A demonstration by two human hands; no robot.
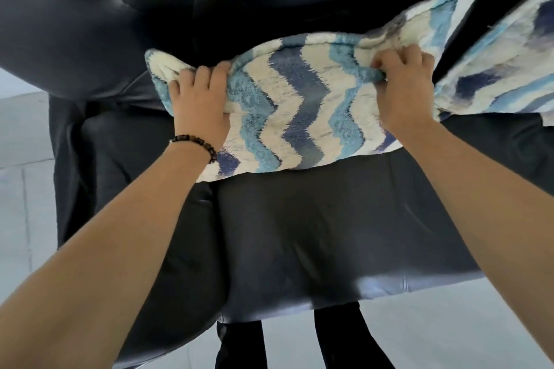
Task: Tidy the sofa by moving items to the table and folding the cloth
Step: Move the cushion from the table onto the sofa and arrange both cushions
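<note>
Both forearms reach out, left hand (199, 99) and right hand (403, 85) each in closed grip on cloth (295, 117).

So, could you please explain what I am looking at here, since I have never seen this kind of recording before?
There is no machine here: a person wears one wide-angle camera on the head, looking forward and down, so the two bare arms reaching in are their own. They stand at a black leather sofa, which the lens makes look curved. On its seat lies a towel-like cloth with blue, navy and cream zigzag stripes, running off to the right. The left hand, with a dark bead bracelet on its wrist, and the right hand each pinch a bunch of the cloth near its far edge. Pale floor shows around the sofa. No table is visible.
</note>
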